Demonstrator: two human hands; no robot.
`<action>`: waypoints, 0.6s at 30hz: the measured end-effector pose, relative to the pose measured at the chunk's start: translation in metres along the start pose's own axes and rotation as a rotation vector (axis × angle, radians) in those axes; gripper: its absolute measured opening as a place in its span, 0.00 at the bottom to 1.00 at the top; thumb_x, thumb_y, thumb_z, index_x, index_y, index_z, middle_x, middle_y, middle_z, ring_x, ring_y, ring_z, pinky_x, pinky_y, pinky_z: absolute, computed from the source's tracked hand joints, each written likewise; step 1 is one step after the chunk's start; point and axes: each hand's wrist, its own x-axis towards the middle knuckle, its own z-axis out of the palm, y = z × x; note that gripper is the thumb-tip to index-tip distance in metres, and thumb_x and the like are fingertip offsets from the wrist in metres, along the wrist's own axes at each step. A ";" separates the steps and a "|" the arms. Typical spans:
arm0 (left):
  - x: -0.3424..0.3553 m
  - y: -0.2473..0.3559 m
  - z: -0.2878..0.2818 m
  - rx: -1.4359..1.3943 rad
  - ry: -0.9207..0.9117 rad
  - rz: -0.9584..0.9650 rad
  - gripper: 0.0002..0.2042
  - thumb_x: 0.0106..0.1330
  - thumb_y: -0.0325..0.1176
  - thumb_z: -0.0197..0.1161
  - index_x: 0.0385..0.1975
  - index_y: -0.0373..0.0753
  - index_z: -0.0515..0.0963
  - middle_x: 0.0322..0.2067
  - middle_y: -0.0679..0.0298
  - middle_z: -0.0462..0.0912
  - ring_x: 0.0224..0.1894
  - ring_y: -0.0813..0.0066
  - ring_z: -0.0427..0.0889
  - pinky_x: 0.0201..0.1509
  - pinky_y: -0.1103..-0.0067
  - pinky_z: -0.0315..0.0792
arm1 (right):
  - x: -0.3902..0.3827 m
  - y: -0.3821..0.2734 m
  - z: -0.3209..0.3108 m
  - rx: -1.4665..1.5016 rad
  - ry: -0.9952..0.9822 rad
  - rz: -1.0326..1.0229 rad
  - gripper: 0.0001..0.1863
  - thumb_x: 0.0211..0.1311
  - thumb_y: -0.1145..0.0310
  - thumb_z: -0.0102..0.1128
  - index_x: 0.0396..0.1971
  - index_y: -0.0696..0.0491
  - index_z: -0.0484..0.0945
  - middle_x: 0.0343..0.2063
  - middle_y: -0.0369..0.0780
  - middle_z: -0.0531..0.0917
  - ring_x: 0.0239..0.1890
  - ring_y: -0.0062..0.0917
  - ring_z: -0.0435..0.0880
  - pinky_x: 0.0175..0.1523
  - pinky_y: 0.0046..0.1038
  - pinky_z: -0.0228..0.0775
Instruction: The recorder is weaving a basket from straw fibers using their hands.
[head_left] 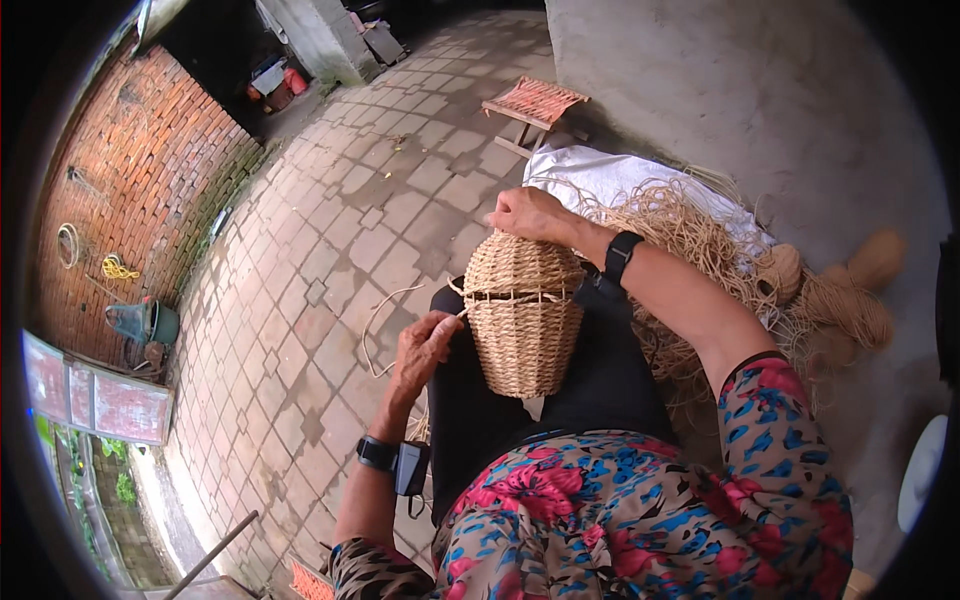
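Note:
A woven basket (525,345) of tan cord, rounded like a jar, rests on my lap between my thighs. A dark gap with upright cords showing crosses its middle, between the upper and lower woven bands. My left hand (425,345) is closed in a pinch at the basket's left side, on a cord that meets the weave at the gap. A loose length of cord (366,335) curves out over the paving beyond that hand. My right hand (530,213) lies over the far, upper end of the basket with its fingers curled against it. The fingertips are partly hidden.
To my right, a large tangle of tan cord (690,235) lies on a white sack (590,175), with wound bundles (845,310) beside it. A small folding stool (535,102) stands ahead near the grey wall. Paving tiles (300,270) spread to the left toward a brick wall (140,170).

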 end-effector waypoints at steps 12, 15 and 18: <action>0.029 -0.002 -0.016 -0.072 -0.014 0.013 0.20 0.65 0.50 0.59 0.27 0.36 0.78 0.21 0.71 0.74 0.20 0.83 0.71 0.23 0.82 0.66 | -0.026 0.013 0.006 0.088 0.252 -0.114 0.13 0.59 0.60 0.57 0.28 0.55 0.79 0.24 0.44 0.83 0.28 0.37 0.83 0.35 0.34 0.74; 0.019 -0.008 -0.014 -0.071 0.364 -0.177 0.22 0.64 0.53 0.58 0.31 0.36 0.81 0.19 0.66 0.76 0.25 0.77 0.76 0.28 0.79 0.69 | -0.047 0.017 -0.006 0.174 0.344 -0.186 0.11 0.59 0.63 0.59 0.27 0.57 0.78 0.23 0.43 0.83 0.27 0.32 0.83 0.34 0.31 0.73; 0.024 -0.057 -0.021 0.200 0.415 -0.258 0.31 0.60 0.65 0.52 0.26 0.36 0.83 0.22 0.56 0.80 0.30 0.65 0.81 0.39 0.70 0.72 | -0.060 0.001 -0.010 0.252 0.300 -0.199 0.10 0.60 0.65 0.59 0.29 0.58 0.77 0.22 0.42 0.83 0.26 0.29 0.83 0.33 0.29 0.73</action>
